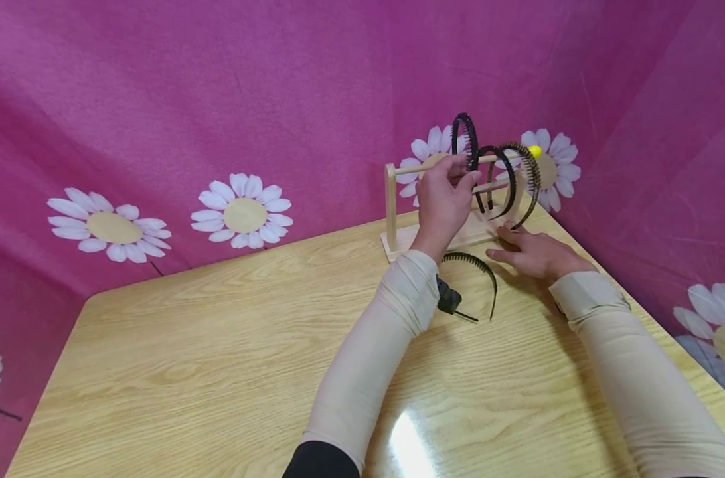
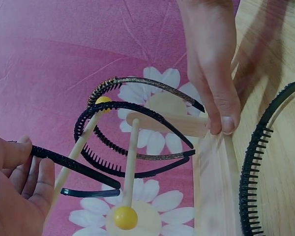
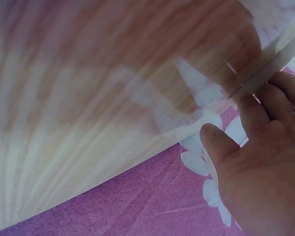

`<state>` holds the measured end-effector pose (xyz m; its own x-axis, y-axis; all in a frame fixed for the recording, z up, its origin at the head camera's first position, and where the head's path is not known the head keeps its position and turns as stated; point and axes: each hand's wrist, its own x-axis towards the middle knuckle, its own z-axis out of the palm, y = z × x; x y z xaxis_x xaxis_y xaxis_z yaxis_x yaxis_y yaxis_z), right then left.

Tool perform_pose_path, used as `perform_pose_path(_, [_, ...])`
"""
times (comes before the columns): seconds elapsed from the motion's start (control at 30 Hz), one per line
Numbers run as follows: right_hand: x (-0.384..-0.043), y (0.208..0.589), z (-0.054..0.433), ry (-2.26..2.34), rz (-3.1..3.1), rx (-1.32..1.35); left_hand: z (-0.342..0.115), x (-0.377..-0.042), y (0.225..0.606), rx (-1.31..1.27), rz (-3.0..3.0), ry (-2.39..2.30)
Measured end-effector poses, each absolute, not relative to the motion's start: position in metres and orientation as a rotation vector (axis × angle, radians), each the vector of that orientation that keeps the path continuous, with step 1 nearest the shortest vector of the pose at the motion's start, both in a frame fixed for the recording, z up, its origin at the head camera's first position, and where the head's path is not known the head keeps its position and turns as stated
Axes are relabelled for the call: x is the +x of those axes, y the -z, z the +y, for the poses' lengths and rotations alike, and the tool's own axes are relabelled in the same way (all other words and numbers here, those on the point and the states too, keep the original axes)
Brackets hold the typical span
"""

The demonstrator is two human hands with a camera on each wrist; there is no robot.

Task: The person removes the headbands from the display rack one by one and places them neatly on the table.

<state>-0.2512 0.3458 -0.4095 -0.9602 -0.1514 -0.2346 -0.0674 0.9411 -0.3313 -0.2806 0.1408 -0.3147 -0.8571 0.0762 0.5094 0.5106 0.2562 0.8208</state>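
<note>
Left hand point(image 1: 448, 199) held black headband point(image 1: 467, 136) in narrow grip at wooden rack's point(image 1: 391, 209) upper rod point(image 1: 410, 170), left of two hung headbands point(image 1: 534, 176). Right hand point(image 1: 538, 255), grip loose, touched rack's right end. Another headband point(image 1: 490, 275) lay nearer on table point(image 1: 219, 358).

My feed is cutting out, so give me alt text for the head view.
A person's left hand holds a black toothed headband at a wooden rack where two more headbands hang; the right hand rests at the rack's base. Another toothed headband lies on the wood-grain table in front.
</note>
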Motion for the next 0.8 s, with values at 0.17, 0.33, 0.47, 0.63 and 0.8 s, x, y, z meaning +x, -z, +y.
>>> perform_pose_path(0.17, [-0.251,0.410,0.345,0.476,2.842,-0.154,0.139,-0.280,0.311,-0.532,-2.149,1.616])
perform_pose_path(0.33, [-0.250,0.410,0.346,0.470,2.840,-0.150,0.136,-0.281,0.307,-0.554,-2.100,1.621])
perform_pose_path(0.47, [-0.250,0.408,0.345,0.477,2.838,-0.153,0.135,-0.281,0.304,-0.569,-2.099,1.660])
perform_pose_path(0.63, [-0.251,0.408,0.345,0.468,2.841,-0.150,0.135,-0.279,0.300,-0.581,-2.100,1.703])
perform_pose_path(0.8, [-0.251,0.409,0.345,0.458,2.842,-0.150,0.135,-0.279,0.297,-0.584,-2.075,1.683])
